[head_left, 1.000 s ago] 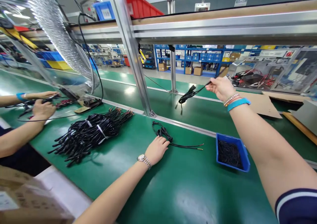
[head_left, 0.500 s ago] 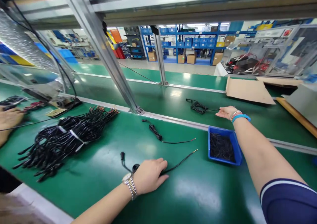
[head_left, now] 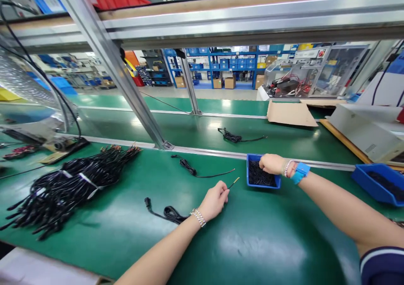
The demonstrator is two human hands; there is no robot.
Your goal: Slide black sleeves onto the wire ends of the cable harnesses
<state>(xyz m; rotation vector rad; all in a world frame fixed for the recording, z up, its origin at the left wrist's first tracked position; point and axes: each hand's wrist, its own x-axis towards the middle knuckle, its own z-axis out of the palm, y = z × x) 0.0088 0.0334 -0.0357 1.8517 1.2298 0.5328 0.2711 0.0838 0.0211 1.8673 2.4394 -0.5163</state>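
My left hand (head_left: pixel 215 201) grips a black cable (head_left: pixel 172 212) near its thin end, and a gold-tipped wire end (head_left: pixel 234 183) sticks out past my fingers. The cable's coil and black plug (head_left: pixel 147 201) lie on the green belt behind my hand. My right hand (head_left: pixel 271 164) is over a blue plastic bin (head_left: pixel 252 180) of small black pieces (head_left: pixel 260 175), touching the pile, with its fingertips hidden. Another coiled black cable (head_left: pixel 186 167) lies just beyond the two hands.
A large tied bundle of black cables (head_left: pixel 69 184) lies on the belt at left. A second blue bin (head_left: pixel 378 184) stands at right. Beyond the aluminium rail are a coiled cable (head_left: pixel 229 135) on another belt, a cardboard sheet (head_left: pixel 290 114), and a white device (head_left: pixel 366 129).
My right hand has moved from beyond the bin down into it. My left hand has shifted right along the cable. The co-worker's hands have left the view as my view turned.
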